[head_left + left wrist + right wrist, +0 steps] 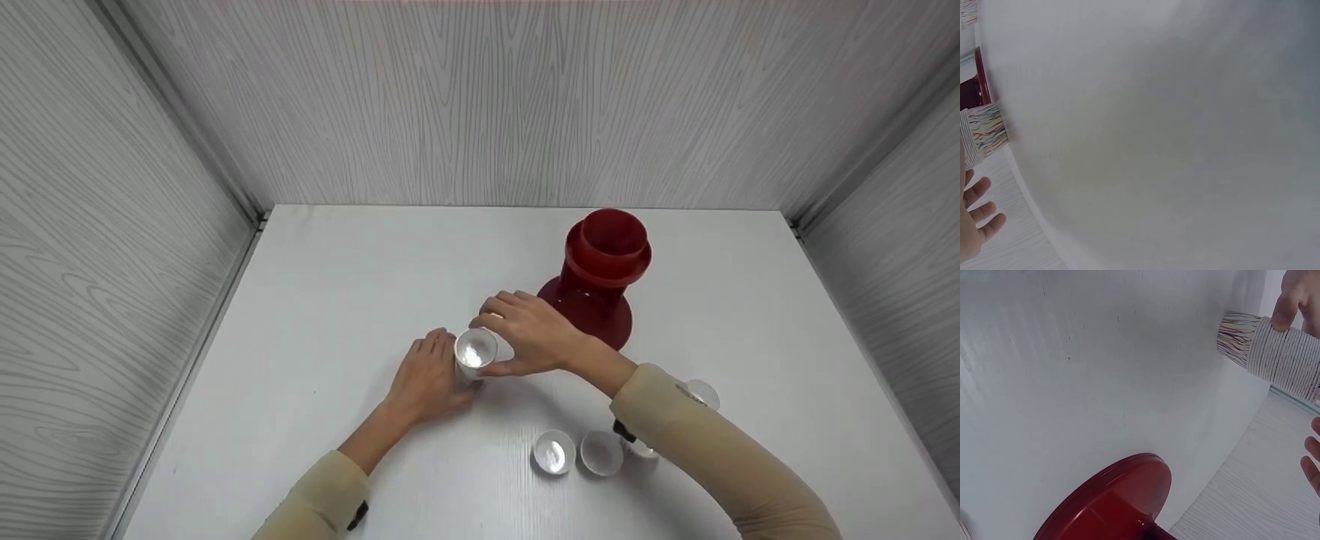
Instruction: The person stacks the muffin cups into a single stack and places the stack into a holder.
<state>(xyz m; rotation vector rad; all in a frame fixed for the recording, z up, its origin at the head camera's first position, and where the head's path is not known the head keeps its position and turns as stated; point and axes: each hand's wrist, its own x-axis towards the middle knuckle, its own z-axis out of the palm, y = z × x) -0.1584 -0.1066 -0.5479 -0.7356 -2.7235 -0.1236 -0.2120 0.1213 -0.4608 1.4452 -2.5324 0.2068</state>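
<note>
A tall stack of paper cups (476, 349), white inside with colored streaks outside, stands upright between my two hands. My left hand (429, 379) holds its left side low down. From the right, my right hand (529, 334) grips the upper end between thumb and fingers. Many stacked rims show on the cup stack (1280, 357) in the right wrist view, with a thumb (1284, 312) laid on it. The left wrist view has only part of the stack (985, 132) at its edge, with several fingers (982, 208) below it.
A red plastic piece (604, 266) with a wide round base and an open cylindrical top stands behind my right forearm. More white cups (553, 451) (601, 453) sit near the front, some partly behind the right sleeve (697, 427). Grey wood-grain walls (480, 105) enclose the white table (337, 277).
</note>
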